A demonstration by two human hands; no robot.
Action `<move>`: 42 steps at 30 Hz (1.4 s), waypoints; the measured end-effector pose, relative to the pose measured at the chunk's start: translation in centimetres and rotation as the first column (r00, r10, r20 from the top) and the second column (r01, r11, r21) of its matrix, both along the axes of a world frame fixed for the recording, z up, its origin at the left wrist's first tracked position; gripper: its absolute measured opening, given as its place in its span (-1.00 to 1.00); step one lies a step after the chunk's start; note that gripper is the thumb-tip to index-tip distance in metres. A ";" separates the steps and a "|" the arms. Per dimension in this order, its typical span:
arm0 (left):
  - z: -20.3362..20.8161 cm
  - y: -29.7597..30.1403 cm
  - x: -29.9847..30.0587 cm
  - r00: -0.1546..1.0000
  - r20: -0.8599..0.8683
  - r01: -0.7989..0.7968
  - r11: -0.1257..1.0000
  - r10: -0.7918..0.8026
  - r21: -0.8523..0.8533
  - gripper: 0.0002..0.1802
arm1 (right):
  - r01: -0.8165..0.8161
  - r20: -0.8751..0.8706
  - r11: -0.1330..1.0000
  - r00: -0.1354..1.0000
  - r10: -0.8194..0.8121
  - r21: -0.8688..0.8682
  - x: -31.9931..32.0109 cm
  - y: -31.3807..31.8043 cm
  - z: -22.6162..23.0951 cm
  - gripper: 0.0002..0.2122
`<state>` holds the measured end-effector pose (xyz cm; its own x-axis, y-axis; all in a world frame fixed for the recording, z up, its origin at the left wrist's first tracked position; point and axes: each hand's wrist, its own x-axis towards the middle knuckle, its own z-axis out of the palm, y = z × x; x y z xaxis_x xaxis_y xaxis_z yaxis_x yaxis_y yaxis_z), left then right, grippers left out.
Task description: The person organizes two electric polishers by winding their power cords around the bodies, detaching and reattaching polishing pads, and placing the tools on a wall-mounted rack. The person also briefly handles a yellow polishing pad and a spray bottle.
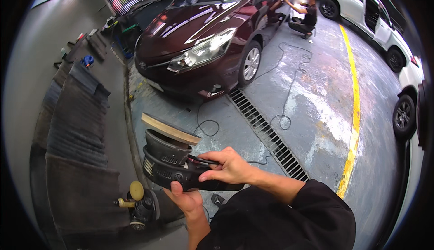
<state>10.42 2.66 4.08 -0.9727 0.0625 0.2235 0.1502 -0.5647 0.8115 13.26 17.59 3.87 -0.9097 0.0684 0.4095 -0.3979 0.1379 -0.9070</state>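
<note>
A black polisher (160, 171) is held up in front of me, tilted, its round pad (169, 129) with a tan edge facing up and away. My left hand (186, 200) supports its body from below, the thumb against the casing; its other fingers are mostly hidden. My right hand (230, 166) is closed at the polisher's handle side, fingers curled around a thin dark piece (203, 161) beside the neck below the pad. Whether that piece is a separate tool or part of the polisher, I cannot tell.
A dark red car (194, 37) stands ahead, beside a floor drain grate (266, 132). Cables (289, 69) lie on the floor. Another person (307, 17) crouches by the car. White cars (357, 6) stand right. A second polisher (143, 211) and yellow pad (136, 190) sit lower left.
</note>
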 end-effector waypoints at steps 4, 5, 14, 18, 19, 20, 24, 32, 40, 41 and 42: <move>0.2 -2.1 0.4 0.992 0.083 0.098 0.995 -0.099 0.018 -0.18 | -0.342 0.218 0.932 0.907 0.361 -0.119 -1.6 1.0 0.2 -0.39; 0.2 -2.1 0.6 0.985 0.158 0.047 0.992 -0.065 0.118 -0.16 | -0.434 0.230 0.872 0.846 0.481 -0.226 -2.7 0.9 -1.2 -0.34; -0.7 -5.4 1.4 0.971 0.237 -0.088 0.967 0.029 0.239 -0.19 | -0.579 0.376 0.785 0.692 0.617 -0.223 -2.9 -3.2 -1.1 -0.33; -2.3 -10.2 0.8 0.964 0.241 0.102 0.993 -0.115 0.068 -0.17 | -0.556 0.405 0.711 0.585 0.703 -0.431 -2.3 -4.1 -2.6 -0.62; -3.1 -10.8 0.6 0.962 0.248 0.099 0.993 -0.113 0.070 -0.15 | -0.574 0.429 0.730 0.591 0.683 -0.370 -2.4 -4.3 -2.5 -0.64; -4.0 -11.2 0.4 0.960 0.254 0.100 0.992 -0.116 0.073 -0.13 | -0.589 0.450 0.748 0.602 0.659 -0.308 -2.7 -4.3 -2.3 -0.66; -3.5 -10.3 -0.7 0.934 0.340 0.007 0.958 -0.108 0.286 -0.33 | -0.605 0.465 0.793 0.682 0.564 -0.072 -3.7 -4.8 -1.8 -0.60; -3.4 -10.4 -1.9 0.973 0.220 -0.126 0.963 0.073 0.237 -0.21 | -0.392 0.422 0.799 0.886 0.194 0.455 -4.5 0.0 4.5 -0.68; -2.2 -6.8 -4.8 0.855 0.090 -0.518 0.833 0.511 0.195 -0.32 | -0.699 0.603 0.708 0.524 0.601 -0.098 2.8 -4.4 8.2 -0.72; -0.6 -6.1 -4.8 0.851 0.164 -0.524 0.816 0.498 0.244 -0.31 | -0.696 0.544 0.708 0.552 0.632 -0.117 3.1 -6.1 6.2 -0.73; 0.8 -5.8 -4.6 0.842 0.238 -0.537 0.792 0.484 0.289 -0.30 | -0.697 0.482 0.703 0.573 0.662 -0.137 3.2 -7.6 4.0 -0.74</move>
<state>5.80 -3.12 4.92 -0.8635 -0.5043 -0.0063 0.3902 -0.6759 0.6252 16.47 9.98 7.88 -0.7454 -0.6600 -0.0935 0.0657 0.0668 -0.9956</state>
